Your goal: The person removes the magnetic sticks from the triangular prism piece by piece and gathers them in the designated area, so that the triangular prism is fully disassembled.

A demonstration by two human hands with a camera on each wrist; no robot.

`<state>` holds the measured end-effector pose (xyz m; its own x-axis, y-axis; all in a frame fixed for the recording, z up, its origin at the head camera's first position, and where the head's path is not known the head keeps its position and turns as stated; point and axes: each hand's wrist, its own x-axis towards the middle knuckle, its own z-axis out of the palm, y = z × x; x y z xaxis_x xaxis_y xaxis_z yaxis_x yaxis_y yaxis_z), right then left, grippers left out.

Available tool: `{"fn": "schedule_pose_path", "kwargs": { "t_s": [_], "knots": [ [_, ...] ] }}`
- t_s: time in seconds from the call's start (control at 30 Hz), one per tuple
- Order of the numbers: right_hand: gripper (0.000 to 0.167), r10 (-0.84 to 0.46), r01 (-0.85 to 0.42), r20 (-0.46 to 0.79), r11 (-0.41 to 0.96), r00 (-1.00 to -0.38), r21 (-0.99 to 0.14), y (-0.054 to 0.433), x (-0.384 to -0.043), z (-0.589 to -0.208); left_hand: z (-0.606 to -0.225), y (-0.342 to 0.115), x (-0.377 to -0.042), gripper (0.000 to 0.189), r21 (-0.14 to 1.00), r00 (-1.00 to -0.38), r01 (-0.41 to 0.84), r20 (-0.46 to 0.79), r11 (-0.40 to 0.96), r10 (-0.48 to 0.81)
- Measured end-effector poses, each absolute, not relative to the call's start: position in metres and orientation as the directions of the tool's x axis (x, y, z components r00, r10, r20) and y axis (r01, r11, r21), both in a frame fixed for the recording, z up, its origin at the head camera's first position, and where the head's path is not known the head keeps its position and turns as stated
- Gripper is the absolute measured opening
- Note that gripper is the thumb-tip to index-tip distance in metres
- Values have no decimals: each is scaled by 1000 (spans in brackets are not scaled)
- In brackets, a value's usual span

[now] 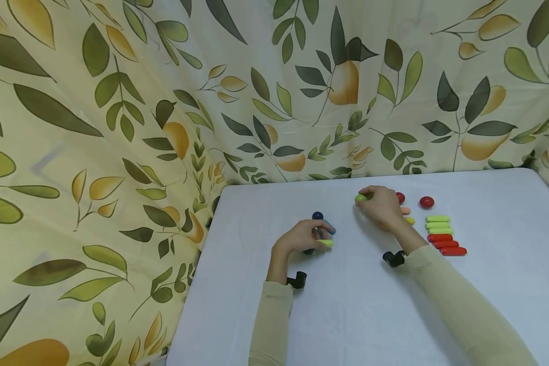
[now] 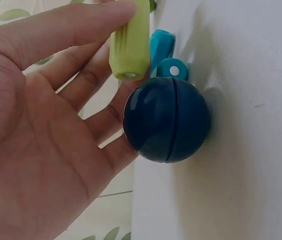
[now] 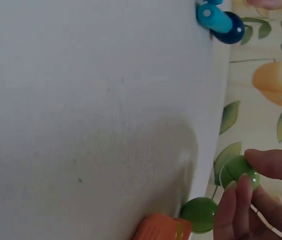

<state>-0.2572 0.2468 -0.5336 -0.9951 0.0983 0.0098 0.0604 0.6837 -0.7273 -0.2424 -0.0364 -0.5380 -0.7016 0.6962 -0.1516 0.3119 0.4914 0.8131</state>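
My left hand (image 1: 300,238) pinches a yellow-green stick (image 2: 131,52) between thumb and fingers; a small metal dot shows in its end. Beside that hand, in the left wrist view, a dark blue ball (image 2: 168,120) rests on the table with light blue sticks (image 2: 161,47) behind it. Another dark ball (image 1: 308,251) is partly hidden beneath the left hand. Farther right, my right hand (image 1: 380,206) holds a green ball (image 3: 238,170) in its fingertips, raised off the table. Just below it in the right wrist view sit a second green ball (image 3: 198,215) and an orange stick (image 3: 155,227).
On the white table (image 1: 347,315), yellow-green sticks (image 1: 437,225) and red sticks (image 1: 448,245) lie in a stack of rows at the right. A red ball (image 1: 427,202) is behind them, another (image 1: 400,197) by the right hand. Patterned cloth (image 1: 256,101) hangs behind and left.
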Motion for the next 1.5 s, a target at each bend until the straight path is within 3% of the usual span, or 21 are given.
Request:
{"fn": "schedule_pose_path", "kwargs": {
  "t_s": [0.3, 0.83, 1.1, 1.5],
  "knots": [
    [37, 31, -20, 64, 743, -998, -669, 251, -267, -535, -537, -35, -240, 44, 811, -690, 297, -183, 505, 700],
    [43, 26, 11, 14, 774, -1000, -633, 253, -270, -542, -542, -33, -241, 46, 798, -687, 294, -206, 526, 696],
    [41, 79, 18, 59, 733, -995, -680, 246, -257, -533, -542, -32, -241, 49, 811, -682, 283, -206, 512, 702],
    [36, 35, -33, 74, 655, -997, -755, 220, -219, -516, -535, -40, -242, 51, 825, -696, 288, -168, 486, 698]
  ]
}}
